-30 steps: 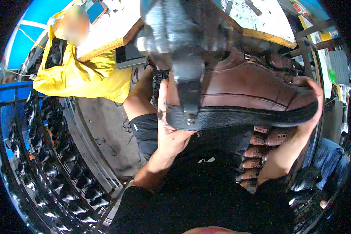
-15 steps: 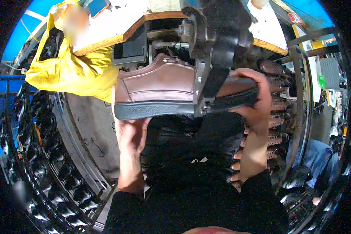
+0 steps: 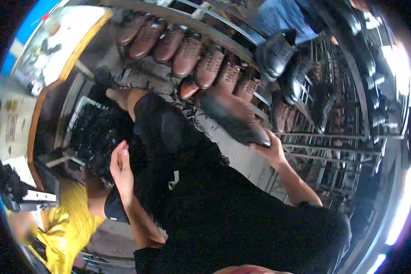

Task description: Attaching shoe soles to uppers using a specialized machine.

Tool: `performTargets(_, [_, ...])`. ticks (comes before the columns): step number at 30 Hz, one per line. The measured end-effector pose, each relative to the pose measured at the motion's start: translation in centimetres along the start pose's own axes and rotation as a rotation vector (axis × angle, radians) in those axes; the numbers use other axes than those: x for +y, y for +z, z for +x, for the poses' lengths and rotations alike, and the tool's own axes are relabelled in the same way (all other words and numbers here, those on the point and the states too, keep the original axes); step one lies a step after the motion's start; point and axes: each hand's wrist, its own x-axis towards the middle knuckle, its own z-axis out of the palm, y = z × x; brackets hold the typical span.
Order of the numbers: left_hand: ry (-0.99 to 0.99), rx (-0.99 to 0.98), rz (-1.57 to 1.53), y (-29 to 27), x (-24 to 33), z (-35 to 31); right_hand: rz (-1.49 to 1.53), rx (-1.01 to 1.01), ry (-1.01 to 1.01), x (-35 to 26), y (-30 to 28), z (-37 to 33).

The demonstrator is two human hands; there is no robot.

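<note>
My right hand (image 3: 270, 152) grips one end of a brown leather shoe (image 3: 233, 114) with a dark sole, out to the right. Motion smears the shoe, and its far end overlaps the row of brown shoes (image 3: 187, 55) behind it. Over my lap my left hand (image 3: 122, 170) is empty, its fingers stretched out. Nearest to that hand lies a heap of black scraps (image 3: 93, 132), with a pale frame edge beside it.
Black shoes (image 3: 275, 54) stand on metal racks to the right, near a blue garment (image 3: 287, 20). At the left is a white worktable (image 3: 61, 39) with a wooden edge. A yellow bag (image 3: 73, 223) hangs at lower left.
My view has swung right, from the machine to the shoe racks. My left hand has let go of the shoe; my right hand has carried it away from the machine.
</note>
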Motion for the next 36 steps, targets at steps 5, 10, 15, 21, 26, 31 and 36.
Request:
performTargets(5, [-0.042,0.015,0.075,0.5,-3.3,-1.6,-0.072,0.633,0.141,9.0,-2.0,-0.6])
performTargets(10, [-0.067,-0.068,0.176,2.2,-1.1,-2.4,-0.487,0.672,-0.029,20.1,-1.6,10.2])
performTargets(15, [-0.048,-0.040,0.286,1.4,0.2,-4.7,-0.777,0.532,-0.057,21.3,3.4,13.1])
performTargets(21, [-0.078,-0.080,0.306,3.2,-0.8,-4.5,-0.911,0.596,0.521,29.6,-5.7,9.8])
performTargets(26, [-0.042,-0.106,0.376,6.2,1.9,-2.8,-0.775,0.645,0.190,23.7,-7.8,6.5])
performTargets(31, [-0.016,-0.170,0.206,6.2,1.9,-2.5,-0.713,0.579,-0.154,9.0,-5.2,3.1])
performTargets(36, [-0.081,-0.259,-0.021,7.4,4.3,-1.7,-0.396,0.358,-0.783,-4.0,-0.6,0.5])
